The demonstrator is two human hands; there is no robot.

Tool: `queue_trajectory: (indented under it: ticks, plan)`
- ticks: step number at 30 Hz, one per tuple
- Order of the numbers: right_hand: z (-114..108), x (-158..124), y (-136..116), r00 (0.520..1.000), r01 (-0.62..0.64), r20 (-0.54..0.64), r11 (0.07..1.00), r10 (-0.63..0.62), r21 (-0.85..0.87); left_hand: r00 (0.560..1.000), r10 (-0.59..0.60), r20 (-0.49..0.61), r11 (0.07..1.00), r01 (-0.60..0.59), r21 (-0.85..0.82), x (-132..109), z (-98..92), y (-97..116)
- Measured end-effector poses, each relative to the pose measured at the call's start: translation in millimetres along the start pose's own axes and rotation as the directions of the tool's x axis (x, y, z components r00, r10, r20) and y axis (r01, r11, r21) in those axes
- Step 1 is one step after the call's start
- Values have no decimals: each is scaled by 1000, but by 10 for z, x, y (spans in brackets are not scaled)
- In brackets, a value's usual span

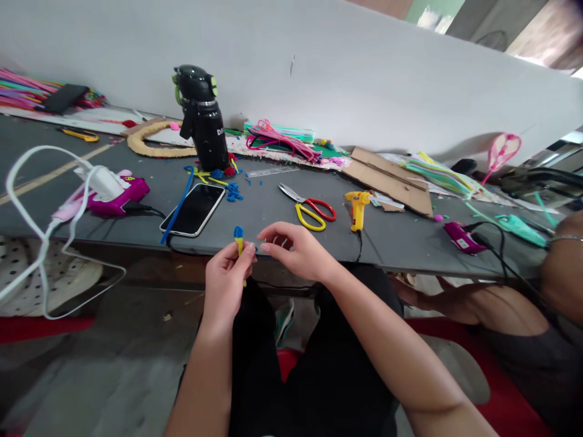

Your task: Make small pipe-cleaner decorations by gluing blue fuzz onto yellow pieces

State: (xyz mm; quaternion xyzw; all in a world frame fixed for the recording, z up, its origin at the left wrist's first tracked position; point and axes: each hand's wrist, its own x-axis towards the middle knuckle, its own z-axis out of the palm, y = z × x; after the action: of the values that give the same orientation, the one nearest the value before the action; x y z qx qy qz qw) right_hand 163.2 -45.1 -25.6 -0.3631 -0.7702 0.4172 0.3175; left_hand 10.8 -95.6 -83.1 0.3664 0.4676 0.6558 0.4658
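Note:
My left hand [230,273] is closed, pinching a yellow pipe-cleaner stem with a blue fuzzy tip [238,233] between thumb and fingers. The stem stands upright just in front of the table edge, its lower end poking out below the hand. Close by on the right, my right hand [296,250] has curved fingers with the thumb and forefinger apart; I see nothing between them. Beyond the hands lie a phone [195,209] with a blue pipe cleaner [178,206] across it, scissors [310,207] with red and yellow handles, and a yellow glue gun [358,210].
A black bottle [207,130] stands behind the phone, with blue pipe-cleaner pieces [234,193] near it. White cables [42,243] and a purple power socket [119,197] are at left. Cardboard [392,181] lies at the back right. Another person's arm [565,267] is at far right.

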Motion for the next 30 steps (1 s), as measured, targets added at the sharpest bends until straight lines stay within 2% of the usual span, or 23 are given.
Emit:
queue_trajectory:
  ticks: [3,6,9,13,17,21,24,27,30]
  plan:
    - [-52,1,-24,996,67,53,998,-67,10,998,-12,66,998,8,64,-16,-13,16]
    - [-67,1,-39,995,62,77,998,-63,15,993,-34,113,996,24,87,-33,-11,48]
    - [-64,1,-39,997,36,72,996,-42,80,982,-75,172,996,81,-24,-37,-5,71]
    - [-46,-2,-33,995,-17,102,963,-11,270,954,-128,270,970,178,-167,-35,3,89]
    - [-28,-3,-41,996,-33,91,918,-4,396,939,-147,310,937,233,-261,-39,12,99]
    - [-27,0,-51,998,-33,63,928,11,371,942,-141,304,943,221,-248,-39,15,85]
    - [-30,5,-45,998,-44,64,948,25,316,961,-111,254,967,163,-195,-45,14,67]
    - [-30,13,-28,997,-60,52,974,49,221,984,-54,170,997,62,-47,-61,16,68]
    - [-24,19,-3,997,-68,48,982,60,175,990,-19,139,996,7,85,-78,19,82]
